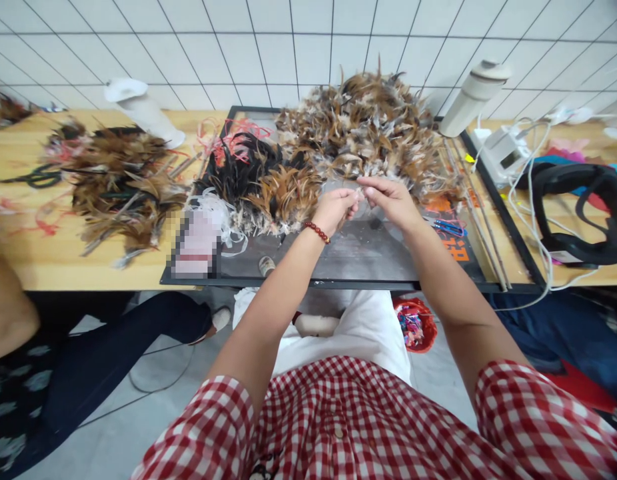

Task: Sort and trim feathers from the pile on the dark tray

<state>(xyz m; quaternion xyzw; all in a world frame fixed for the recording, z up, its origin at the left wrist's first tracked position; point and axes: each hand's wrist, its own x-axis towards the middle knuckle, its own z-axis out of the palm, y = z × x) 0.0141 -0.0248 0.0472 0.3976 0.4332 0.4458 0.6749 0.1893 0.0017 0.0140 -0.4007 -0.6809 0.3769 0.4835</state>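
Note:
My left hand (pixel 338 208), with a red bead bracelet (pixel 317 232) at the wrist, is closed in a pinch in front of the large feather heap. My right hand (pixel 391 200) meets it fingertip to fingertip, thumb and index finger pinched. Between them is a small pale bit that looks like the base of a feather (pixel 359 191); fingers hide most of it. Behind both hands rises a heap of brown and grey feathers (pixel 368 127). Left of my left hand lie a bunch of brown feathers (pixel 283 193) and a bunch of black feathers (pixel 243 170).
Under the feathers is a dark board (pixel 368 257). To the left are more feathers (pixel 123 173), scissors (pixel 36 177) and a white container (pixel 146 110). On the right stand a bottle (pixel 473 97), thin sticks (pixel 481 213), white cables (pixel 523 207) and a black headset (pixel 578 213). People sit on both sides.

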